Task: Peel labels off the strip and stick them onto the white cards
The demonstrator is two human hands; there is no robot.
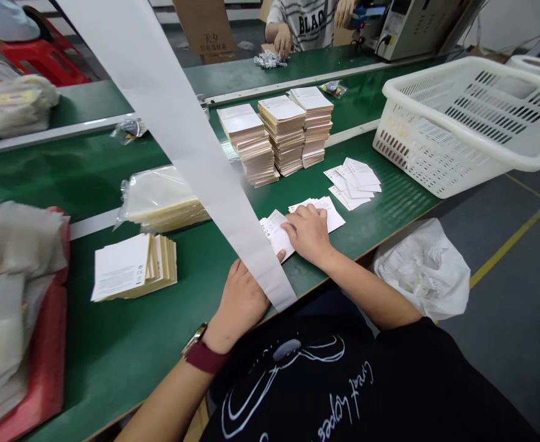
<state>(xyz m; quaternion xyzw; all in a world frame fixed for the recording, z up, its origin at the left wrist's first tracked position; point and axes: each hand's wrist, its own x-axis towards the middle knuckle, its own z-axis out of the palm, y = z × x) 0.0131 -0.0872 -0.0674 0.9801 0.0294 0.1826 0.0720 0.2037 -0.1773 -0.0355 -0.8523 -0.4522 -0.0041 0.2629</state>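
Observation:
On the green worktable, my right hand (310, 233) has its fingers curled over a small spread of white printed cards (335, 216), its thumb pressing a card at the left. My left hand (242, 296), with a dark red watch strap at the wrist, is closed at the near left edge of the same cards. A hanging white strip (214, 166) crosses in front and hides most of its fingers; one fingertip shows against a card. Right of my hands lies a loose fan of white cards (355, 183). A leaning stack of cards (120, 267) stands to the left.
Tall card stacks (281, 109) stand behind my hands. A clear-wrapped pack (163, 193) lies left of them. A white basket (435, 138) is at right, a red tray (53, 350) of bagged items at left. A white sack (421, 270) sits below the edge. A person (304, 27) handles white cords opposite.

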